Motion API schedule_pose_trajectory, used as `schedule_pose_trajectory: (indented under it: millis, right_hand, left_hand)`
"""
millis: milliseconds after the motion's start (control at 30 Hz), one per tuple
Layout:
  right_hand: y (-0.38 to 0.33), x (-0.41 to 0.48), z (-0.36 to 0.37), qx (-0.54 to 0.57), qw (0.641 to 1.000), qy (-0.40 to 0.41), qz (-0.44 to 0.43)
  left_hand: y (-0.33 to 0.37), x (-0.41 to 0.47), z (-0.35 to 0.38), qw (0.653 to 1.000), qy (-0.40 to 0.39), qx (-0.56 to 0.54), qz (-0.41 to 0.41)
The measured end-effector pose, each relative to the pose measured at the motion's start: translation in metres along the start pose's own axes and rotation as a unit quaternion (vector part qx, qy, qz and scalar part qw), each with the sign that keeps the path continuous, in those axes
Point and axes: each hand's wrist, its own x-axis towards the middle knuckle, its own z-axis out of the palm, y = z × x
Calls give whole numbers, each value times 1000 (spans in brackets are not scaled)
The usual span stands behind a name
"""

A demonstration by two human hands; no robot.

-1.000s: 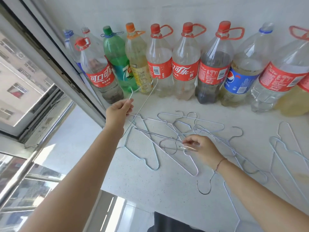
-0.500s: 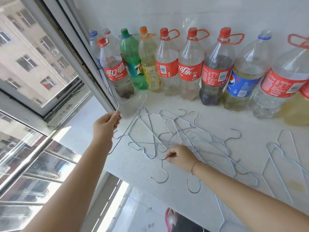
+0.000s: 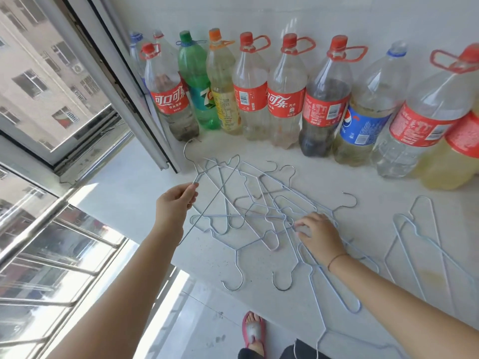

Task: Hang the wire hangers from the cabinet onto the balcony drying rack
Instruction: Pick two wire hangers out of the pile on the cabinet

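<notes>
- over by the open window [image 3: 77, 104], a person stands at a white speckled counter [image 3: 337, 182] with both bare arms stretched out over it.
- left hand [image 3: 176, 203] is raised just off the counter's left end, thumb and fingertips closed tight on the twisted neck of one wire hanger [image 3: 196, 176].
- that hanger is tilted, hook uppermost near the foot of the leftmost cola bottle, one long side slanting down past the wrist.
- tangled pile of hangers [image 3: 259, 208] lies flat mid-counter, pale blue wires crossing each other, two hooks poking over the near edge.
- right hand [image 3: 320, 234] is down on the right side of that pile, fingers bent with their tips on the wires; i can't tell whether they've actually nipped one or are only pressing.
- thin bracelet [image 3: 335, 259] sits on the right wrist.
- a few more hangers [image 3: 427, 242] lie apart on the right of the counter, not touching the pile.
- row of big plastic bottles [image 3: 285, 94] stands along the tiled wall behind, mostly red-labelled, one green, one blue-labelled.
- a foot in a red sandal [image 3: 252, 330] shows on the floor below the counter edge.
</notes>
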Motion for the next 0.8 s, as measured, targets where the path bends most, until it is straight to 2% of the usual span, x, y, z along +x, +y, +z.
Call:
schedule_pose_trajectory:
  millis: [100, 200, 400, 567, 800]
  right_hand:
    - [-6, 26, -2, -50, 997, 27, -43]
    - [-27, 53, 0, -81, 995, 28, -52]
    - [-52, 92, 21, -154, 984, -77, -41]
    - [-53, 99, 33, -140, 987, -84, -12]
    - [-52, 98, 34, -133, 986, -96, -42]
  left_hand:
    - [-4, -6, 1, 1000, 2, 0, -1]
    - [-4, -11, -3, 1000, 7, -5, 0]
    - [-6, -19, -12, 999, 27, -18, -17]
    - [-13, -22, -17, 999, 25, -22, -27]
    - [-19, -24, -21, 999, 26, -21, -36]
